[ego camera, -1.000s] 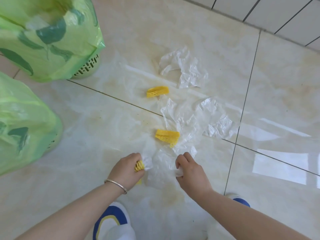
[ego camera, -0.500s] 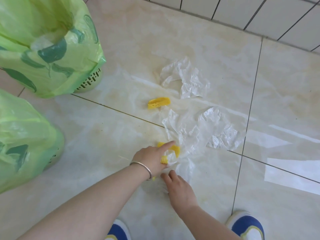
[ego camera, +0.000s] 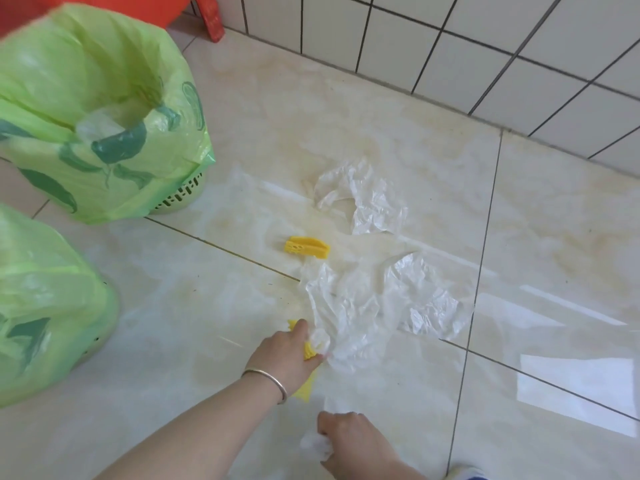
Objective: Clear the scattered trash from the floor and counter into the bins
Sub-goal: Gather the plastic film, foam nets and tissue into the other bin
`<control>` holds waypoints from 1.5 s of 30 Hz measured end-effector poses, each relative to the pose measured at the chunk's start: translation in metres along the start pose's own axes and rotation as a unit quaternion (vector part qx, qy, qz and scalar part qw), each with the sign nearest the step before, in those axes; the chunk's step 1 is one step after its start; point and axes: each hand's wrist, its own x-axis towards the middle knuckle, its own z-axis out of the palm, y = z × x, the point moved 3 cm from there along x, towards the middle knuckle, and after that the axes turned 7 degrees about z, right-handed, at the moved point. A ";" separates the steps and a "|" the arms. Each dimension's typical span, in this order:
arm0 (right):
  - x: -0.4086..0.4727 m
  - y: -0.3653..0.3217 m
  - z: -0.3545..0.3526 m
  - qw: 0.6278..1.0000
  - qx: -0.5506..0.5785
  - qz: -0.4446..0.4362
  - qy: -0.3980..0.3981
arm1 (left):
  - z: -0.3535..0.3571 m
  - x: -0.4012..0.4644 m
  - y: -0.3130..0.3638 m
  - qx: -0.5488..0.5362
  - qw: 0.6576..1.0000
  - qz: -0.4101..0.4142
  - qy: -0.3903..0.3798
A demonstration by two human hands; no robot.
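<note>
- My right hand (ego camera: 349, 439) is nearest, fingers curled round a small wad of clear film (ego camera: 317, 445). It weighs almost nothing and crushes flat, so I judge a loose fist is enough.
- Just beyond it my left hand (ego camera: 284, 355) is closed on yellow foam net (ego camera: 306, 351) and pinches the near corner of a clear bag (ego camera: 349, 306). The net looks springy and light; the bag is limp and slick — I'd bunch it rather than pinch one edge.
- The rest of that bag trails away from the left grip across the floor (ego camera: 536, 237).
- Past it lies a loose yellow net piece (ego camera: 306, 247), best squeezed across its middle.
- Further off, a second crumpled bag (ego camera: 363, 199).
- Far left of both grips stand two green-lined bins (ego camera: 104, 133).
</note>
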 end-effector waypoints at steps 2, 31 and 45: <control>-0.007 -0.009 -0.021 0.999 0.034 -0.002 0.019 | -0.017 -0.012 0.006 -0.031 0.999 0.003 0.018; 0.036 -0.312 -0.366 0.880 0.239 -0.193 0.362 | -0.392 -0.065 -0.136 -0.220 0.863 -0.113 0.440; 0.095 -0.339 -0.384 0.805 0.319 -0.211 0.454 | -0.385 0.002 -0.185 -0.247 0.817 -0.029 0.521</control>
